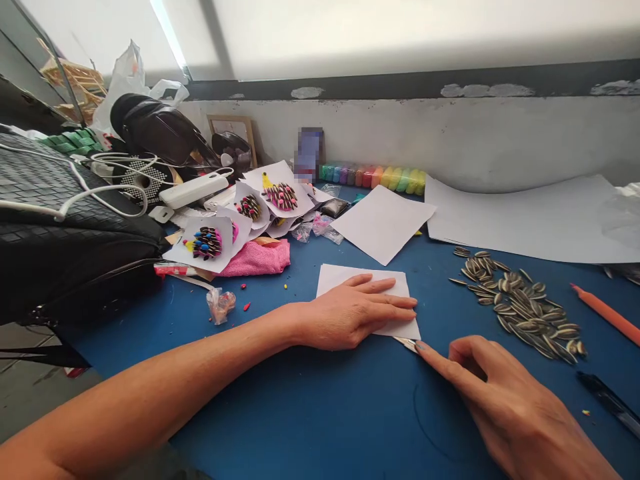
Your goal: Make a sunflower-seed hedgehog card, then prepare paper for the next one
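Observation:
My left hand lies flat on a small white sheet of paper, fingers stretched out and slightly apart, pressing it to the blue table. My right hand is closed around a knife with a thin, pale blade. The index finger extends along the blade, whose tip goes in at the paper's near right edge. The knife's handle is hidden inside the hand. Another white square sheet lies just beyond the left hand. To the right is a loose pile of striped sunflower seeds.
Along the wall lie a row of coloured clay packs and large white sheets. Seed-covered clay figures on paper, a pink cloth and a black bag occupy the left. An orange marker and a black pen lie right.

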`<state>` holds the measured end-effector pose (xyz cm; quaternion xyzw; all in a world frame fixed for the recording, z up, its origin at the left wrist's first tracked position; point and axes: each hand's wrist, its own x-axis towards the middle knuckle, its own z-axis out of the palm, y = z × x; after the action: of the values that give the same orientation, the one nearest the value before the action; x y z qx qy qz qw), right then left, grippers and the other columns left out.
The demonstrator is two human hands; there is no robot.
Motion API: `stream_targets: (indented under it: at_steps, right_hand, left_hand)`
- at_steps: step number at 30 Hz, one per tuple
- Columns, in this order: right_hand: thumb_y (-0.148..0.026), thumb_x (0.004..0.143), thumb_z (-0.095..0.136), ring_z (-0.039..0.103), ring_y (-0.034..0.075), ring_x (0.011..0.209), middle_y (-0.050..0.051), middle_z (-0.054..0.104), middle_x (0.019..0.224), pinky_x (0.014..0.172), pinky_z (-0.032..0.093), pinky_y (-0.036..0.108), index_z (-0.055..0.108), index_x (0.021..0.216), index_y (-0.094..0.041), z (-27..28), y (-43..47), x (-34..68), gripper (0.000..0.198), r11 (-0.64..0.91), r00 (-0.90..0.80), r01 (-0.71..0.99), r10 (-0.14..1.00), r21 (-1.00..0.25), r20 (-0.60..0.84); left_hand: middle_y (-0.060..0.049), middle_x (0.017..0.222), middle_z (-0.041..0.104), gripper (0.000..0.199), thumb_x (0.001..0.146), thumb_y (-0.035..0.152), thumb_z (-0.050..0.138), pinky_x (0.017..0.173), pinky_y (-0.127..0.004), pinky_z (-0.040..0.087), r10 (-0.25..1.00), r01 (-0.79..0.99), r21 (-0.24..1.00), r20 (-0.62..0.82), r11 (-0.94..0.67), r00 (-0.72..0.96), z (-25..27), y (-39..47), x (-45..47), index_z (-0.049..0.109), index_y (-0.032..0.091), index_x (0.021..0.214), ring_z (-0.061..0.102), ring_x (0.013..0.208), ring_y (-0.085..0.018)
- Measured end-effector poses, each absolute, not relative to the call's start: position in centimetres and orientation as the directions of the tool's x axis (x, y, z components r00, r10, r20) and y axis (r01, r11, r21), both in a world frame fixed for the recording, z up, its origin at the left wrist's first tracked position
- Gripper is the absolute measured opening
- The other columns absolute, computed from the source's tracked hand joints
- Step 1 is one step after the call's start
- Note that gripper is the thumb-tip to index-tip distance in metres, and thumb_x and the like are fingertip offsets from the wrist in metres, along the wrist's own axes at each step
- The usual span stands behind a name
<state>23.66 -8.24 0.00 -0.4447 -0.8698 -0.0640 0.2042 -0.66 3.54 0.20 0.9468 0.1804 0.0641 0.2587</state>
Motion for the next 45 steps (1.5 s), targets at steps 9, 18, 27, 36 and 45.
stream_targets:
  at_steps: [9, 18, 27, 36, 45]
  right_hand:
    - [-0.010, 0.091, 0.043, 0.063, 0.012, 0.070, 0.007, 0.059, 0.089, 0.056, 0.053, 0.017, 0.070, 0.125, -0.022, 0.4, -8.0, 24.2, 0.045, 0.575, -0.512, 0.817, 0.758, -0.044, 0.403]
    - [-0.014, 0.094, 0.042, 0.064, 0.012, 0.068, 0.006, 0.063, 0.086, 0.055, 0.053, 0.017, 0.071, 0.124, -0.026, 0.6, -8.0, 24.1, 0.044, 0.558, -0.482, 0.827, 0.768, -0.071, 0.422]
    - [-0.019, 0.098, 0.038, 0.065, 0.012, 0.072, 0.007, 0.059, 0.090, 0.058, 0.054, 0.017, 0.069, 0.123, -0.024, 0.5, -7.8, 24.2, 0.041, 0.550, -0.485, 0.835, 0.754, -0.023, 0.443]
    - [-0.023, 0.100, 0.037, 0.063, 0.013, 0.079, 0.005, 0.057, 0.097, 0.060, 0.054, 0.019, 0.058, 0.135, -0.034, -0.7, -8.4, 25.4, 0.042, 0.515, -0.446, 0.855, 0.790, -0.061, 0.421]
    - [-0.023, 0.100, 0.038, 0.066, 0.011, 0.069, 0.006, 0.059, 0.089, 0.055, 0.054, 0.015, 0.069, 0.122, -0.023, 0.8, -8.2, 24.5, 0.038, 0.567, -0.499, 0.824, 0.731, -0.007, 0.465]
  left_hand:
    - [0.001, 0.159, 0.036, 0.063, 0.091, 0.001, 0.030, 0.125, -0.042, 0.011, 0.449, 0.367, 0.590, -0.009, -0.719, 0.894, 0.9, 3.4, -0.2, 0.040, 0.022, 0.149, 0.017, 0.153, -0.017]
    - [-0.003, 0.159, 0.035, 0.045, 0.099, 0.016, 0.041, 0.123, -0.051, 0.016, 0.348, 0.321, 0.365, 0.008, -0.874, 0.938, 1.7, 4.8, -2.0, 0.053, 0.027, 0.141, 0.020, 0.152, -0.028]
    - [-0.004, 0.165, 0.018, 0.045, 0.105, 0.027, 0.033, 0.124, -0.048, 0.018, 0.432, 0.383, 0.440, 0.011, -0.812, 0.902, 0.5, 4.4, -1.7, 0.045, 0.027, 0.149, 0.010, 0.154, -0.027]
    - [-0.002, 0.162, 0.030, 0.044, 0.102, 0.016, 0.036, 0.125, -0.048, 0.009, 0.331, 0.305, 0.304, 0.037, -0.902, 0.943, 0.6, 4.1, -1.0, 0.050, 0.023, 0.144, 0.012, 0.154, -0.026]
    - [0.003, 0.163, 0.025, 0.046, 0.104, 0.022, 0.033, 0.125, -0.041, 0.011, 0.311, 0.286, 0.389, -0.001, -0.876, 0.951, 0.3, 4.5, -1.3, 0.045, 0.030, 0.148, 0.011, 0.154, -0.021]
